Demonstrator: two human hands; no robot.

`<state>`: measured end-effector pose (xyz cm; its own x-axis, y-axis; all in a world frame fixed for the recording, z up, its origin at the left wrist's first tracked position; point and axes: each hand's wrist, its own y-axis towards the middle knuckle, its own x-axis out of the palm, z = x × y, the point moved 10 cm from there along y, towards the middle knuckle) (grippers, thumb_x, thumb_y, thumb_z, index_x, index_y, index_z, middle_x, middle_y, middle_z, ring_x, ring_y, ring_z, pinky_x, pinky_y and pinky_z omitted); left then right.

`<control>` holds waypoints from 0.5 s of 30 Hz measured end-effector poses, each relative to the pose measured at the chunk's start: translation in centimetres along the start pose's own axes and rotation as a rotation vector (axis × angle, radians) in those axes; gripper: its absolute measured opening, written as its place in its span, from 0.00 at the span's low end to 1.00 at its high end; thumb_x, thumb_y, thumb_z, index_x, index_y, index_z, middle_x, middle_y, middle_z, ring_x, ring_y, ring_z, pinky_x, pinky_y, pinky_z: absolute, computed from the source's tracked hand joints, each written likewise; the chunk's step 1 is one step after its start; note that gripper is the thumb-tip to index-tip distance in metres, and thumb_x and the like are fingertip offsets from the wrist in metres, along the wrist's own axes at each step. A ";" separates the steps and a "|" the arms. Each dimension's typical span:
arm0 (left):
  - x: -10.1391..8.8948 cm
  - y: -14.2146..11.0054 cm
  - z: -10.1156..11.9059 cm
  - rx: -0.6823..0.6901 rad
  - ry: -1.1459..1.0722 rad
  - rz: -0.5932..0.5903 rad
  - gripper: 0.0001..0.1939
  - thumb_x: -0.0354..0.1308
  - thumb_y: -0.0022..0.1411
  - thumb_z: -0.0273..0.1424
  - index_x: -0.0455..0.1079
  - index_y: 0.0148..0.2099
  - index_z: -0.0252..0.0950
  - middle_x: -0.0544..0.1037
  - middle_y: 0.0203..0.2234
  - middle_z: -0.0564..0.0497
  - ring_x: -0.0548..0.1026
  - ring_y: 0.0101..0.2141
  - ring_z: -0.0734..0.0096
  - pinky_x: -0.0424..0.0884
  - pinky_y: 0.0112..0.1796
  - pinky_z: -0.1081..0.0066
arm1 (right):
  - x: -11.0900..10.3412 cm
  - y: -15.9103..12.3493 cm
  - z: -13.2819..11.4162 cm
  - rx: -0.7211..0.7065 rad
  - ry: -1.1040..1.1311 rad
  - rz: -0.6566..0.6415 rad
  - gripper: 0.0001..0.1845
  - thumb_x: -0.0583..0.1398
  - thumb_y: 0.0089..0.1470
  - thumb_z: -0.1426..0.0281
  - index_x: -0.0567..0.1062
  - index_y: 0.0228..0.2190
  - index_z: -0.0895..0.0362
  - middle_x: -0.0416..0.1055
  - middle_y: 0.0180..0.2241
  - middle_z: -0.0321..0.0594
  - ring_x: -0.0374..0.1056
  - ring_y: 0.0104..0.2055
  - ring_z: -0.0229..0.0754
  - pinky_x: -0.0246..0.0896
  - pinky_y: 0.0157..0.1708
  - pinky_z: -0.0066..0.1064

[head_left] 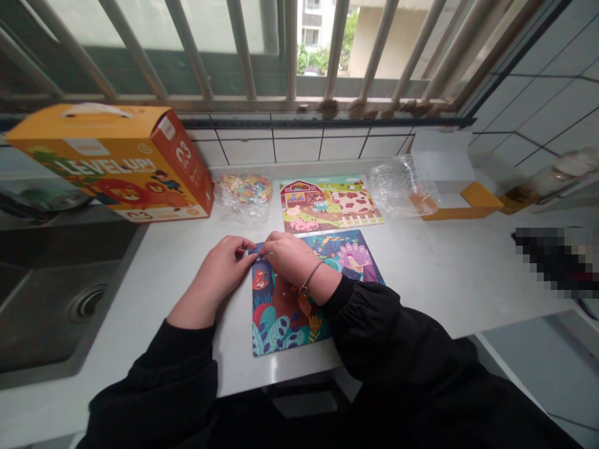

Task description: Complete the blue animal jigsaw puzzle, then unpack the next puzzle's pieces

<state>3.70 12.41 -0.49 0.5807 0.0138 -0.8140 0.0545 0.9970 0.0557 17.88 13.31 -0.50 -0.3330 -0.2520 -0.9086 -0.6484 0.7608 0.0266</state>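
White bench (pixel 421 268) — left hand (pixel 223 267) and right hand (pixel 291 257) nearly pinched at 11 o'clock on puzzle (pixel 276 330), probably steadying it; can't tell what's held.

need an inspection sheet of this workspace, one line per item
Surface: pale counter, sink at left
Job's things: animal puzzle partly under the right hand; farm picture beyond it; bag of colourful bits left of that picture
Clutter: orange box at back left; clear plastic and open carton at back right; dark item at right, too pixelated to name
Hands: left hand and right hand meet at the puzzle's top left corner; grip hidden
Cables: nothing seen for certain
Surroundings: tiled wall, window bars
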 end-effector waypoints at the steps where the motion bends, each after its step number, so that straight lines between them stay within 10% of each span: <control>1: 0.0 -0.1 0.0 -0.004 -0.011 -0.003 0.10 0.69 0.65 0.37 0.83 0.46 0.40 0.83 0.44 0.45 0.80 0.41 0.55 0.77 0.46 0.59 | 0.0 0.0 0.0 -0.005 -0.002 -0.003 0.17 0.60 0.76 0.72 0.90 0.52 0.51 0.82 0.53 0.47 0.79 0.54 0.46 0.71 0.57 0.33; 15: 0.4 -0.4 0.3 -0.013 -0.026 0.010 0.09 0.68 0.66 0.37 0.82 0.47 0.41 0.84 0.42 0.46 0.80 0.40 0.56 0.76 0.45 0.60 | -0.1 -0.4 0.9 0.061 -0.041 -0.012 0.19 0.59 0.74 0.76 0.86 0.56 0.51 0.80 0.55 0.48 0.77 0.55 0.50 0.70 0.57 0.36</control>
<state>4.14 12.04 -0.66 0.6021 0.0220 -0.7981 0.0379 0.9977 0.0561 18.81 13.55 -0.82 -0.2959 -0.2376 -0.9252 -0.6088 0.7933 -0.0090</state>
